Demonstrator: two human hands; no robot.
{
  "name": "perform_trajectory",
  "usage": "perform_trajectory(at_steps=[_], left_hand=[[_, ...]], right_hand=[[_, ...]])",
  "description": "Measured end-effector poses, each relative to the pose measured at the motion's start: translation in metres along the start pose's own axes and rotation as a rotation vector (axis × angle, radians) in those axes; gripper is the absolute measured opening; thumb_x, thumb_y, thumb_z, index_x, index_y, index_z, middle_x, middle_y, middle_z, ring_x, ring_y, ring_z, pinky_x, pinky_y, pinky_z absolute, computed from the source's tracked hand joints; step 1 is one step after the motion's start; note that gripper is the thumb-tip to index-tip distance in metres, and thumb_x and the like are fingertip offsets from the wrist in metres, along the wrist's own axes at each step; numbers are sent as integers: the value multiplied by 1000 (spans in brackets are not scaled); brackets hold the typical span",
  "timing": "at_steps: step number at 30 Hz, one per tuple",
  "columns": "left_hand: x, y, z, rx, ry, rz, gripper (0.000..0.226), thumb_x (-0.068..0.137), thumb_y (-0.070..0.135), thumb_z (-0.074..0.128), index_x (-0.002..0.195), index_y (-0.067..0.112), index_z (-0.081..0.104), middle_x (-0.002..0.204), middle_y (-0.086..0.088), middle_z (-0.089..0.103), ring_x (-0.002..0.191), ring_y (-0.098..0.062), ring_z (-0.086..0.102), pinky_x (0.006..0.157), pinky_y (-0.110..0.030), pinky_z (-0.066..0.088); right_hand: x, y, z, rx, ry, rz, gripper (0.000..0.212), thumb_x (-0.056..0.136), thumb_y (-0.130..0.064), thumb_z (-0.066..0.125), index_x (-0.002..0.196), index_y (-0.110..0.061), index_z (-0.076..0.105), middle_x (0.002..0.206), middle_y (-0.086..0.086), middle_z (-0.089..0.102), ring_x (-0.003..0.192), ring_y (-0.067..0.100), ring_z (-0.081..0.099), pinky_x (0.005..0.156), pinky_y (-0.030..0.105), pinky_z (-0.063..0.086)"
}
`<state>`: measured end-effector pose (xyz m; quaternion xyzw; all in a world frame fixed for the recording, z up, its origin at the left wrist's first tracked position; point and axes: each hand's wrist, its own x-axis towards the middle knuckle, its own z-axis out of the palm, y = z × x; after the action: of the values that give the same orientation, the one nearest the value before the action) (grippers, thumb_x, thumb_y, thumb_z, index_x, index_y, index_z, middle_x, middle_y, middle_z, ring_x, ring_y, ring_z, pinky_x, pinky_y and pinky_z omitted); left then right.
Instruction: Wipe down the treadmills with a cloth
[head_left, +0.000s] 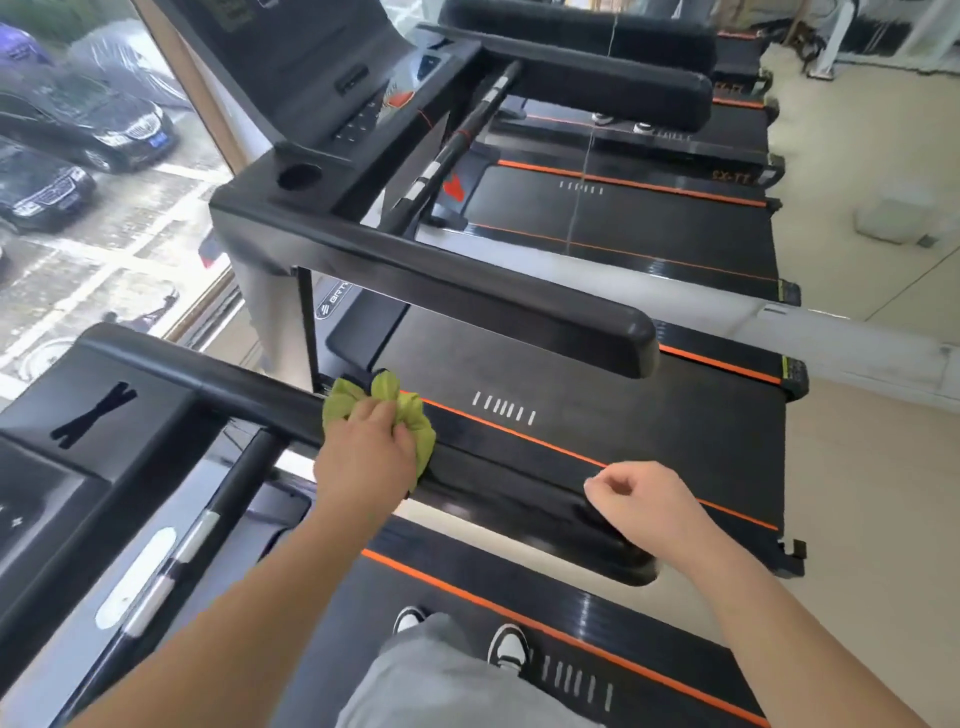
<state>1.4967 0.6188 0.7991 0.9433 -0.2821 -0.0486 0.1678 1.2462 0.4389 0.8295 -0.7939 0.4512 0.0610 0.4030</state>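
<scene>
I stand on a black treadmill with orange stripes; its belt (467, 613) is under my feet. My left hand (363, 457) presses a crumpled yellow-green cloth (353, 397) onto the treadmill's right handrail (519, 499), a glossy black bar running toward the lower right. My right hand (644, 506) hovers over the same rail near its rounded end, fingers loosely curled with nothing in them. The console (83, 415) of this treadmill lies at the left.
A second treadmill (597, 415) stands just beyond the rail, its own handrail (467, 291) and console (332, 104) above it. More treadmills line up behind. A large window (78, 182) at the left looks onto parked cars. Pale floor (872, 493) lies at the right.
</scene>
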Motion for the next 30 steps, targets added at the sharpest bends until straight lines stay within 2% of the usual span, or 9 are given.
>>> perform_trajectory(at_steps=[4, 8, 11, 14, 18, 24, 26, 28, 30], left_hand=[[-59, 56, 32, -70, -31, 283, 23, 97, 40, 40, 100, 29, 60, 118, 13, 61, 98, -28, 59, 67, -38, 51], [-78, 56, 35, -110, -34, 465, 27, 97, 45, 47, 118, 39, 62, 128, 17, 63, 89, -14, 65, 57, -30, 57], [-53, 24, 21, -21, -33, 547, 31, 97, 49, 45, 119, 40, 64, 123, 19, 65, 84, -12, 67, 50, -27, 53], [-16, -26, 1, -6, 9, 410, 33, 99, 49, 44, 124, 40, 64, 128, 20, 64, 95, -14, 69, 59, -31, 57], [43, -100, -42, 44, -17, 127, 39, 107, 46, 38, 141, 36, 56, 147, 17, 52, 120, -23, 61, 84, -42, 57], [43, -101, -42, -73, 68, -7, 24, 107, 32, 45, 126, 27, 59, 146, 16, 49, 104, -30, 58, 71, -42, 54], [25, -90, -31, -147, 46, 59, 19, 102, 29, 55, 120, 29, 62, 141, 16, 53, 99, -28, 61, 67, -42, 57], [15, -93, -26, -182, -4, 258, 25, 95, 30, 62, 120, 33, 61, 138, 16, 55, 92, -23, 66, 61, -38, 58], [26, -108, -34, -155, -104, 379, 30, 98, 39, 49, 127, 40, 56, 140, 21, 52, 99, -20, 67, 65, -40, 59]], right_hand=[[10, -28, 8, -137, -91, -51, 18, 95, -43, 57, 107, -37, 69, 100, -19, 70, 93, 6, 65, 83, 28, 53], [19, -57, 22, -210, -99, -112, 14, 90, -20, 54, 81, -20, 64, 79, -5, 67, 75, 14, 64, 68, 36, 56], [25, -76, 29, -212, -80, -114, 16, 93, -18, 54, 87, -27, 66, 90, -12, 69, 85, 12, 65, 75, 30, 56], [31, -98, 40, -180, -153, -120, 33, 98, -17, 56, 127, -31, 65, 120, -16, 66, 107, 5, 62, 92, 19, 46], [34, -137, 60, -148, -175, -127, 44, 98, -17, 58, 140, -27, 61, 136, -14, 63, 124, 6, 59, 107, 24, 45], [49, -192, 91, -350, -242, -224, 65, 92, -30, 64, 154, -25, 45, 156, -13, 45, 141, 8, 45, 117, 27, 37], [54, -212, 99, -396, -269, -216, 73, 84, -40, 69, 152, -28, 47, 152, -13, 46, 140, 10, 46, 115, 31, 40], [63, -227, 108, -393, -296, -209, 54, 71, -45, 68, 124, -35, 63, 129, -16, 60, 123, 13, 59, 103, 35, 51], [70, -238, 114, -394, -269, -218, 43, 65, -49, 70, 105, -34, 64, 111, -16, 63, 106, 10, 63, 92, 33, 55]])
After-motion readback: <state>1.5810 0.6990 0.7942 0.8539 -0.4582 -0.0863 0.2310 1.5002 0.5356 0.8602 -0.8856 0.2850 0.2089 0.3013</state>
